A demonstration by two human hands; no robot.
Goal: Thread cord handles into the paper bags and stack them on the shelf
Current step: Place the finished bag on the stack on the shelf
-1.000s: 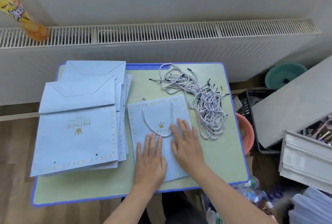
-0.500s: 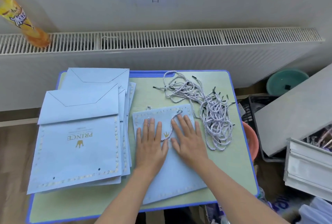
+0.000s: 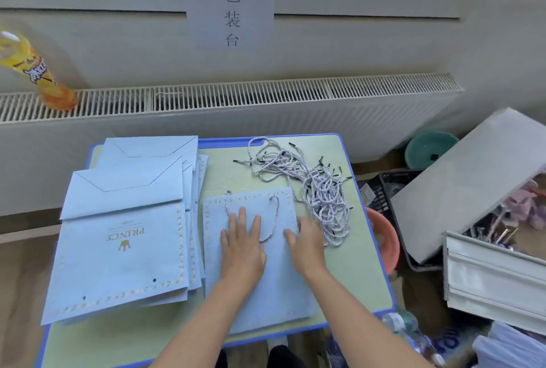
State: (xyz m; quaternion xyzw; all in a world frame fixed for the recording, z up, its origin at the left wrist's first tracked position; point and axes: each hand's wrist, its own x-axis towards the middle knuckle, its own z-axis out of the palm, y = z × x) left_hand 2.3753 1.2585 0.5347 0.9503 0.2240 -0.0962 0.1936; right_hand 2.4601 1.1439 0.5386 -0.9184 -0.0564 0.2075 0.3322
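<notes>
A light blue paper bag (image 3: 266, 288) lies flat in the middle of the small table (image 3: 354, 273), with a grey-white cord handle (image 3: 273, 220) threaded through its top edge. My left hand (image 3: 242, 246) presses flat on the bag with straight fingers. My right hand (image 3: 305, 240) rests at the bag's right edge, its fingertips reaching over that edge beside the cords. A tangle of loose cord handles (image 3: 313, 184) with black tips lies at the table's back right. A stack of flat blue bags (image 3: 124, 234) printed with a gold crown fills the left half.
A radiator (image 3: 236, 107) runs behind the table, with an orange drink bottle (image 3: 32, 72) standing on it at left. To the right stand a red basin (image 3: 384, 240), a black crate (image 3: 390, 190), a green basin (image 3: 428, 149) and a grey box of small parts (image 3: 487, 249).
Both hands slid up the bag and spread apart; the right hand moved out to the bag's right edge. The camera tilted up, showing more wall.
</notes>
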